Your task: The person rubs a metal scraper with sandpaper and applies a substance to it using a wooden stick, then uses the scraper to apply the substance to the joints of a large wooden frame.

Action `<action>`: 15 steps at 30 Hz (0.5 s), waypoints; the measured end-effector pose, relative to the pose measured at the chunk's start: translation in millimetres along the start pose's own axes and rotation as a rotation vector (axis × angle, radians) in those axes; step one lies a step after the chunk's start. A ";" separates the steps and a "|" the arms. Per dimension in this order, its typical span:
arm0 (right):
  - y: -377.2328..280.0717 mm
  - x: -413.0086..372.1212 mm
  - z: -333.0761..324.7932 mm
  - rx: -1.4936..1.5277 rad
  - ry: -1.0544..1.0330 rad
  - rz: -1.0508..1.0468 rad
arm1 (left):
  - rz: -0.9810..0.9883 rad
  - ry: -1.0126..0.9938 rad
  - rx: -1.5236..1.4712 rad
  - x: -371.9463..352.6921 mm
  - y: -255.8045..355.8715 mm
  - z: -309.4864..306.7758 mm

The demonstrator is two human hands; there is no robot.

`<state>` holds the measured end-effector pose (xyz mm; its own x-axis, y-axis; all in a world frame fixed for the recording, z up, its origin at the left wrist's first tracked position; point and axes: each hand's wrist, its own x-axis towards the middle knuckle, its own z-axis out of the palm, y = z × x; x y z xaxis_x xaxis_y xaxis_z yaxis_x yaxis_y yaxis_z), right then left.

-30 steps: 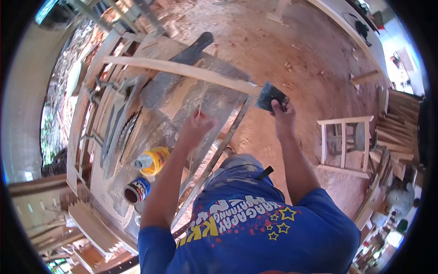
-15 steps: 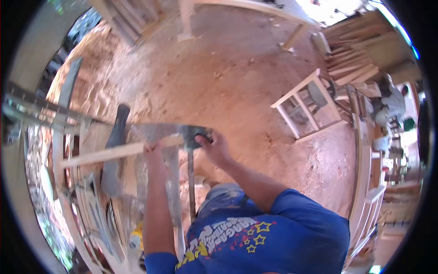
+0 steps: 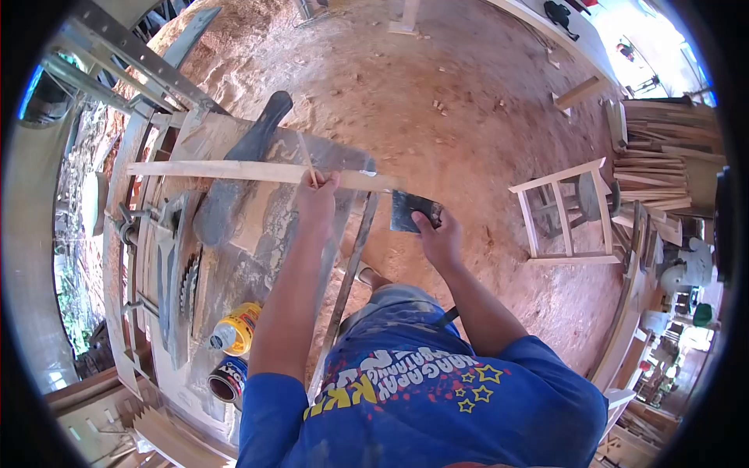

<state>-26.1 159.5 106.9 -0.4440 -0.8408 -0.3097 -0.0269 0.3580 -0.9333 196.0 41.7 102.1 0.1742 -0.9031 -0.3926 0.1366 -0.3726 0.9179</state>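
My left hand (image 3: 316,201) is closed around a long pale wooden strip (image 3: 234,170) toward its right end. A thin stick (image 3: 306,150) pokes up from the same fingers. The strip extends left over a worn grey worktable (image 3: 261,257). In my right hand (image 3: 443,240), pinched between thumb and fingers, is a thin dark rectangular sheet (image 3: 410,210), just below the strip's right end. A dark grey, curved, boot-shaped piece (image 3: 253,144) lies on the table, passing under the strip.
A toothed saw blade (image 3: 189,288) stands in the table. Near my left arm are a yellow bottle (image 3: 242,324) and a dark tin (image 3: 228,379). A wooden frame (image 3: 563,218) stands on the dirt floor to the right, with stacked boards (image 3: 655,160) behind.
My view has shifted, bringing the bottle and tin into clearer sight. My right hand and the dark sheet have come off the strip to below its end. The thin stick now shows in my left hand.
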 end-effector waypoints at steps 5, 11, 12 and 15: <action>38.6 -22.8 -32.2 -0.600 0.069 -0.244 | -0.017 -0.027 0.040 -4.6 8.2 -9.4; -14.2 -81.1 -27.3 -0.585 -0.261 -1.008 | 0.081 -0.099 0.226 -72.6 12.2 -74.9; -24.3 -88.7 -18.1 -0.543 -0.310 -1.142 | 0.043 -0.096 0.164 -96.8 16.2 -90.5; -51.3 -122.1 10.1 -0.444 -0.498 -1.378 | -0.025 -0.052 -0.060 -192.5 11.1 -138.3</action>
<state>38.6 239.8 190.7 0.4841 -0.6246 0.6128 -0.4510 -0.7783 -0.4369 298.8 240.9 179.7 0.1188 -0.9042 -0.4103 0.1989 -0.3832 0.9020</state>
